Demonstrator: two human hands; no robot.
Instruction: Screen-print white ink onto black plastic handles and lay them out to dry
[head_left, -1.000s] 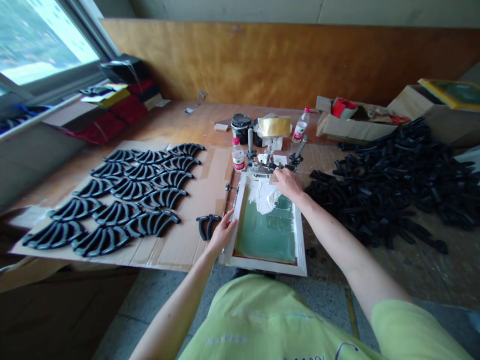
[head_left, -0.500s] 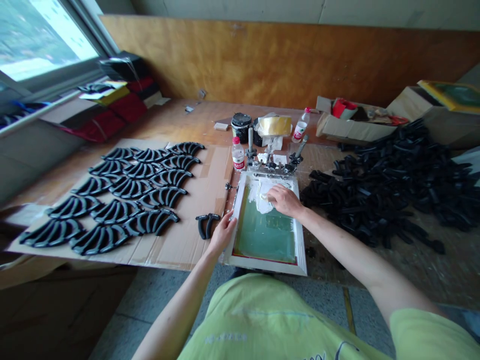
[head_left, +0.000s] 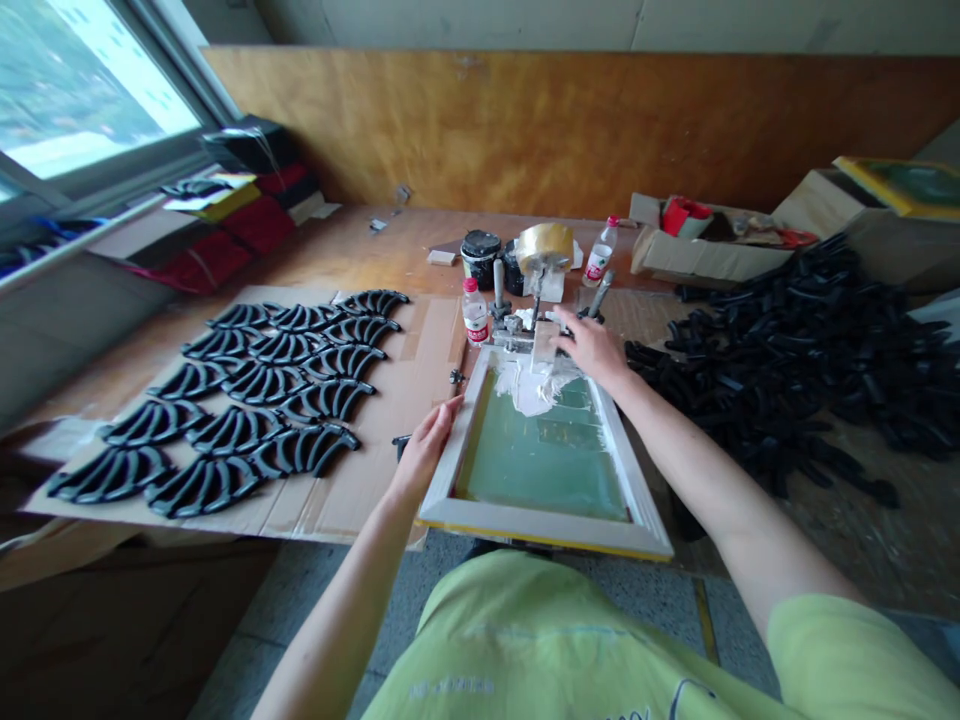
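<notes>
The screen-printing frame (head_left: pixel 441 470) has white-painted sides and green mesh; its near edge is raised off the table. My left hand (head_left: pixel 427 445) grips its left side, fingers curled at the edge. At the frame's far end, my right hand (head_left: pixel 596 348) has its fingers apart beside a pale, flat squeegee (head_left: pixel 544 345). The squeegee stands upright against the hinge clamp (head_left: pixel 514 335), with the fingertips at its right edge. White ink (head_left: pixel 529 388) lies smeared on the far part of the mesh. Left of my left hand, a black curved part (head_left: pixel 400 443) is mostly hidden.
Rows of black curved parts (head_left: pixel 247 378) lie on cardboard (head_left: pixel 431 340) at left. A heap of black parts (head_left: pixel 795 370) fills the right. Behind the clamp stand a black-lidded tub (head_left: pixel 480 258), a tape roll (head_left: pixel 544 248) and two bottles, one red-capped bottle (head_left: pixel 475 315) nearest.
The frame's near edge has risen. My right hand has moved from the mesh to the far end, and its fingers have spread beside the now upright squeegee. My left hand has shifted slightly left and up.
</notes>
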